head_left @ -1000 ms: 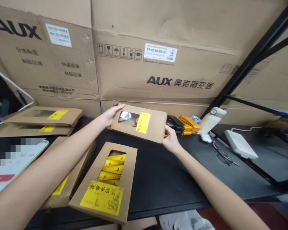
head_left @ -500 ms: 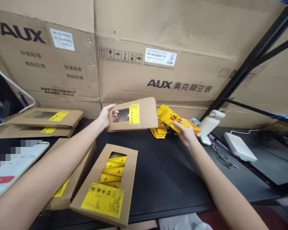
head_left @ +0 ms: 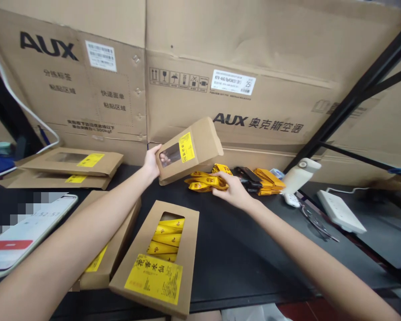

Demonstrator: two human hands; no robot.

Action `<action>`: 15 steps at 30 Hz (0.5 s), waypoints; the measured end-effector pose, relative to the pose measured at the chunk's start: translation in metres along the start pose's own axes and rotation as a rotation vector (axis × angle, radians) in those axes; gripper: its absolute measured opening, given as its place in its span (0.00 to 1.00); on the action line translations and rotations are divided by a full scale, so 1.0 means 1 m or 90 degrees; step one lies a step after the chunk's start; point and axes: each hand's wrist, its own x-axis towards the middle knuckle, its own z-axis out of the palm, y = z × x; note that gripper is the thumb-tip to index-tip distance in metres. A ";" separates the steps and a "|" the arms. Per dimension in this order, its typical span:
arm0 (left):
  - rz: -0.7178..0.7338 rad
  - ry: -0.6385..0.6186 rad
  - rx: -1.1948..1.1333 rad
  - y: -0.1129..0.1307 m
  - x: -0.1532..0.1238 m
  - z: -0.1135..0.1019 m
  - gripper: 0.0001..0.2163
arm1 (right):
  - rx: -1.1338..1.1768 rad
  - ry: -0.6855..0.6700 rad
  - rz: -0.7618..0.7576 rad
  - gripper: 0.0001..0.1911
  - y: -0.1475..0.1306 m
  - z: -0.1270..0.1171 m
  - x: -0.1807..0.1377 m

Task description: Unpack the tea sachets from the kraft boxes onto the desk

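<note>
My left hand (head_left: 152, 162) is closed on a brown kraft box (head_left: 200, 142) with a yellow label, held tilted above the dark tabletop; its fingertips show through the box's window. To the right of this box, my right hand (head_left: 234, 192) grips several yellow sachets (head_left: 203, 182) with dark red print, low over the table. Just behind that hand, another yellow sachet (head_left: 222, 169) shows in part. Nearer to me lies a kraft box filled with yellow sachets (head_left: 189, 249), its large yellow label facing up.
Stacked kraft boxes (head_left: 67, 157) lie at the back left, and another box (head_left: 98, 278) sits partly under my left forearm. A phone (head_left: 30, 236) is at far left. Black and orange packets (head_left: 267, 180), a pale bottle (head_left: 302, 174), glasses (head_left: 316, 223) and a power strip (head_left: 341, 210) stand right.
My right hand has moved left and down with the yellow sachets, near the held box's lower edge. The box in my left hand has tilted, its right end rising.
</note>
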 end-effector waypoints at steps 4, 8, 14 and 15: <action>-0.004 0.003 -0.010 -0.001 -0.001 0.000 0.12 | -0.159 -0.069 -0.094 0.20 -0.005 0.019 0.014; -0.004 -0.007 -0.010 -0.003 -0.001 0.000 0.13 | -0.322 -0.122 -0.105 0.23 0.001 0.036 0.026; -0.023 -0.005 0.004 -0.003 -0.003 0.001 0.15 | -0.471 -0.278 -0.074 0.19 0.000 0.028 0.056; -0.021 -0.005 0.004 -0.003 -0.003 0.001 0.15 | -0.460 -0.325 -0.062 0.23 0.000 0.024 0.062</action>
